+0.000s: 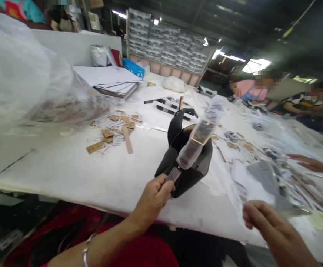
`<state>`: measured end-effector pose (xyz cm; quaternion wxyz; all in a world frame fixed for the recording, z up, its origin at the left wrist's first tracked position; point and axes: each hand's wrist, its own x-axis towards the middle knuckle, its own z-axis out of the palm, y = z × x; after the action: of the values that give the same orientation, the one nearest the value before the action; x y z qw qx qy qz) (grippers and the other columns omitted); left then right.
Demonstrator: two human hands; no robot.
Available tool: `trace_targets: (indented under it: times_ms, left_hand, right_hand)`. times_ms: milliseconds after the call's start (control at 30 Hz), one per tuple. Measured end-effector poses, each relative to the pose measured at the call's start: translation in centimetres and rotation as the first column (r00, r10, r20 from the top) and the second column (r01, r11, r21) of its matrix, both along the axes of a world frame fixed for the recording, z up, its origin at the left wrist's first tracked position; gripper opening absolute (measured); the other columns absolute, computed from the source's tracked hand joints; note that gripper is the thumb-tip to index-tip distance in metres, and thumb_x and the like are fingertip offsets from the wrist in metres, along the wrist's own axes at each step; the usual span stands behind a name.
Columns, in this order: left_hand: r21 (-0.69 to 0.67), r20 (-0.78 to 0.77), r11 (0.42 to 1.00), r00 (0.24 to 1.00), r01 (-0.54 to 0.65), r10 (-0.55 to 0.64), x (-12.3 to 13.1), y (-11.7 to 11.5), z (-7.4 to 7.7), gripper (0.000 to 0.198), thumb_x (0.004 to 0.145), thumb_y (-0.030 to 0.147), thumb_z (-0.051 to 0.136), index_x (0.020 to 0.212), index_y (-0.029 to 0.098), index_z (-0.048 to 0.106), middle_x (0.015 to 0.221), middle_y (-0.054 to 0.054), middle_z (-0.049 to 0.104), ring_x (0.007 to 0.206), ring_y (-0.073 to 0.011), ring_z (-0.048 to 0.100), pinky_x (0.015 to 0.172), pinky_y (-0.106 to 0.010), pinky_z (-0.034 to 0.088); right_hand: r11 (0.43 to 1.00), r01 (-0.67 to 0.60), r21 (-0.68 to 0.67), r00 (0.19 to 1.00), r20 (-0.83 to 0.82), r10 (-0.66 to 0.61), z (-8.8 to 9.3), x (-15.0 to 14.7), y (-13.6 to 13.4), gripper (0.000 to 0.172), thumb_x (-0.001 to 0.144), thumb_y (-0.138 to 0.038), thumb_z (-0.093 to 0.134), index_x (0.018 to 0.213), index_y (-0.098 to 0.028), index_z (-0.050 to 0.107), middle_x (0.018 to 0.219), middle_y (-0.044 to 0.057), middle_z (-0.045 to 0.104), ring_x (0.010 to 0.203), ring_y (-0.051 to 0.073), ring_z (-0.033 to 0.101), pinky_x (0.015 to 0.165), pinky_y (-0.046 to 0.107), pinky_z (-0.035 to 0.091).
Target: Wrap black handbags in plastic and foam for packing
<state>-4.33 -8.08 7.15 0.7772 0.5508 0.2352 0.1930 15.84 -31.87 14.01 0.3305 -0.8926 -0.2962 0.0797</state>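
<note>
A dark grey to black handbag (164,163) stands tilted above the white table, its mouth open. My left hand (157,193) is closed on the strap tab at its near side. The bag's strap or handle (199,137), with a gold-coloured buckle frame, is wrapped in clear film and rises up and to the right. Over the table's front edge at the lower right, my right hand (269,226) is apart from the bag. Its fingers are loosely bent, with nothing visible in them. Grey sheet material (264,178) lies beyond that hand.
Brown paper tags (108,135) lie scattered left of the bag. A large clear plastic bag (19,74) fills the left side. Black straps (169,105) lie behind. Another person's hand (311,163) reaches in from the right over cluttered strips. White sheets (108,78) are stacked at back left.
</note>
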Motion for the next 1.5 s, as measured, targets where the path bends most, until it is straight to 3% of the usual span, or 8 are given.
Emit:
trace_targets:
  times_ms: [167,333,533,767,1000,1167,1300,1500]
  left_hand:
    - [0.21,-0.041,0.977,0.998,-0.04,0.05,-0.6,0.2,0.3,0.026,0.092,0.039,0.049,0.076,0.019,0.055,0.056,0.007,0.04,0.05,-0.0095,0.035,0.049,-0.022,0.025]
    - [0.279,0.041,0.958,0.998,-0.059,0.049,-0.9,0.6,0.9,0.029,0.092,0.037,0.05,0.069,0.018,0.052,0.065,0.005,0.048,0.063,-0.0112,0.042,0.058,-0.023,0.03]
    - [-0.014,0.155,0.993,0.981,0.117,-0.114,-1.1,1.1,0.7,0.031,0.091,0.044,0.05,0.074,0.019,0.051,0.054,0.008,0.039,0.046,-0.0076,0.03,0.044,-0.02,0.024]
    - [-0.52,0.311,0.742,0.903,0.423,-0.297,-1.9,2.1,1.4,0.033,0.084,0.05,0.061,0.077,0.019,0.052,0.046,0.012,0.034,0.032,-0.0033,0.014,0.03,-0.017,0.011]
    - [-0.325,0.155,0.915,0.968,0.238,-0.197,-1.7,1.5,1.4,0.034,0.088,0.052,0.052,0.077,0.02,0.052,0.045,0.011,0.033,0.034,-0.0053,0.018,0.034,-0.019,0.014]
    - [0.094,0.049,0.993,0.995,0.078,-0.083,-1.6,1.1,1.3,0.034,0.091,0.045,0.048,0.073,0.017,0.055,0.053,0.007,0.037,0.048,-0.0081,0.032,0.046,-0.021,0.023]
    - [0.256,0.059,0.967,0.998,-0.015,0.0,-1.8,0.5,1.4,0.036,0.094,0.044,0.048,0.069,0.017,0.052,0.062,0.005,0.045,0.059,-0.0097,0.04,0.055,-0.022,0.03]
    - [0.01,0.131,0.992,0.983,0.128,-0.128,-1.7,0.1,1.1,0.039,0.091,0.05,0.05,0.069,0.017,0.05,0.054,0.007,0.038,0.049,-0.0085,0.031,0.048,-0.023,0.024]
  right_hand:
    - [0.955,-0.201,0.217,0.936,-0.247,0.253,2.6,-11.6,11.3,0.032,0.084,-0.053,0.059,0.074,-0.022,0.063,0.066,0.001,0.064,0.061,0.016,0.06,0.057,0.024,0.049]
    - [0.988,-0.068,0.138,0.996,-0.047,0.075,1.3,-12.8,16.1,0.036,0.081,-0.055,0.062,0.069,-0.021,0.061,0.06,0.001,0.065,0.056,0.017,0.06,0.056,0.027,0.046]
    - [0.986,0.017,0.168,0.947,-0.32,0.039,0.6,-11.0,16.0,0.041,0.072,-0.058,0.071,0.066,-0.019,0.061,0.058,0.002,0.066,0.05,0.015,0.059,0.052,0.027,0.047]
    - [0.979,-0.047,0.196,0.899,-0.419,0.127,0.0,-10.9,15.5,0.033,0.072,-0.049,0.073,0.071,-0.017,0.065,0.06,0.002,0.067,0.059,0.016,0.062,0.06,0.026,0.047]
    - [0.997,0.075,-0.026,0.996,-0.042,-0.076,0.1,-12.1,14.8,0.037,0.077,-0.056,0.064,0.066,-0.021,0.067,0.062,0.003,0.068,0.059,0.019,0.064,0.059,0.028,0.046]
    - [0.991,0.119,0.069,0.969,-0.227,-0.101,0.9,-13.6,13.0,0.049,0.081,-0.065,0.059,0.089,-0.019,0.071,0.054,-0.001,0.063,0.043,0.013,0.054,0.045,0.023,0.042]
    - [0.953,0.101,0.286,0.766,-0.634,0.109,-0.3,-14.6,14.2,0.05,0.081,-0.058,0.065,0.104,-0.013,0.069,0.038,-0.007,0.047,0.031,0.005,0.03,0.033,0.017,0.021]
    - [0.768,0.297,0.568,0.119,-0.82,0.56,-1.7,-13.5,14.7,0.041,0.087,-0.039,0.067,0.117,-0.012,0.067,0.033,-0.017,0.021,0.03,0.001,0.001,0.029,0.011,0.014]
